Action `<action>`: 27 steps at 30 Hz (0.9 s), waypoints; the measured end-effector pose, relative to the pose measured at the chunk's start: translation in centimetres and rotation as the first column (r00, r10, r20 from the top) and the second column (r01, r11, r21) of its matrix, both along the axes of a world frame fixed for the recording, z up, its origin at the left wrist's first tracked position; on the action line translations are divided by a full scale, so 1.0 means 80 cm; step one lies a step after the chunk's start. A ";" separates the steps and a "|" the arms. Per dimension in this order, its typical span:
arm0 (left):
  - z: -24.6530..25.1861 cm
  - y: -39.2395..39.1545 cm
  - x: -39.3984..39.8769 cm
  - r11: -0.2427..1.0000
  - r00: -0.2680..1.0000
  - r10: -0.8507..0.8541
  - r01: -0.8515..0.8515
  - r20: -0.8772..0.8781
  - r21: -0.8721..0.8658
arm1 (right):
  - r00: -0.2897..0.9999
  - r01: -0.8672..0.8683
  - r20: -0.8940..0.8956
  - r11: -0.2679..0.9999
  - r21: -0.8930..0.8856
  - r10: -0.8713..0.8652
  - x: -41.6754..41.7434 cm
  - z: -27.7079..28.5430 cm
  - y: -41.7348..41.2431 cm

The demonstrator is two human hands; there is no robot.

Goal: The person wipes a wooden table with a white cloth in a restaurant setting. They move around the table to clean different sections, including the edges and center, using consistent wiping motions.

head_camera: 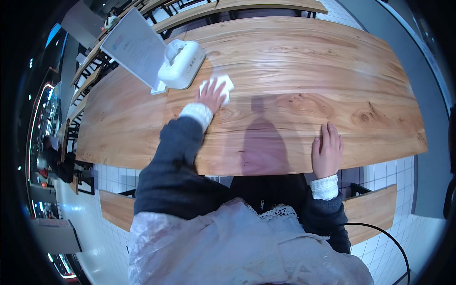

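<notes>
My left hand [211,95] lies with spread fingers over a white paper tissue [227,82], pressing it against the wooden tabletop [228,139]. Parts of the tissue show beyond the fingertips and beside the fingers; the rest is under the hand. Just past that hand stands a white plastic box [185,66] with a raised loop on top and small dark markings on its side. A clear upright sign holder [135,50] bearing writing leans behind it. On the right, my right hand [327,153] rests palm down near the table's front edge, holding nothing.
A wooden bench [372,210] shows at right, its other end [117,208] at left. More tables and benches [228,10] stand beyond. A seated person [58,160] is at far left. A black cable [392,238] curves at lower right, near a grey wall ledge [427,171].
</notes>
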State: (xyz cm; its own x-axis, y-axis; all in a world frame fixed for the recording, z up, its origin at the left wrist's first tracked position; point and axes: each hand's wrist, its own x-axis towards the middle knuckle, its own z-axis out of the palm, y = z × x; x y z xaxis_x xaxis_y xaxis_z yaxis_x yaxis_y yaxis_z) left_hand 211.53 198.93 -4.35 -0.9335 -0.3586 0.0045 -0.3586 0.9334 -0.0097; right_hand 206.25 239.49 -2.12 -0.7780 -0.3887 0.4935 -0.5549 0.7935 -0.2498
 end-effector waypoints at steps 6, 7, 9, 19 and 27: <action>-0.031 -0.023 -0.044 0.981 0.998 -0.049 0.043 -0.031 -0.190 | 0.999 -0.033 0.027 0.999 -0.026 0.034 -0.001 0.005 -0.005; -0.009 0.026 -0.034 0.956 0.989 -0.148 0.149 0.021 -0.254 | 1.000 -0.003 0.029 1.000 -0.025 0.004 -0.002 0.004 -0.001; 0.007 0.090 0.020 0.663 0.778 -0.606 0.610 0.168 -0.434 | 0.999 0.027 0.033 0.999 -0.020 -0.026 -0.004 0.000 0.005; 0.014 0.037 0.081 0.892 0.929 -0.325 0.363 0.177 -0.268 | 1.000 0.019 -0.011 1.000 -0.010 -0.019 -0.002 -0.003 0.005; 0.006 0.080 0.033 0.782 0.879 -0.472 0.386 -0.061 -0.489 | 1.000 0.017 -0.009 1.000 -0.011 -0.017 -0.003 0.000 0.002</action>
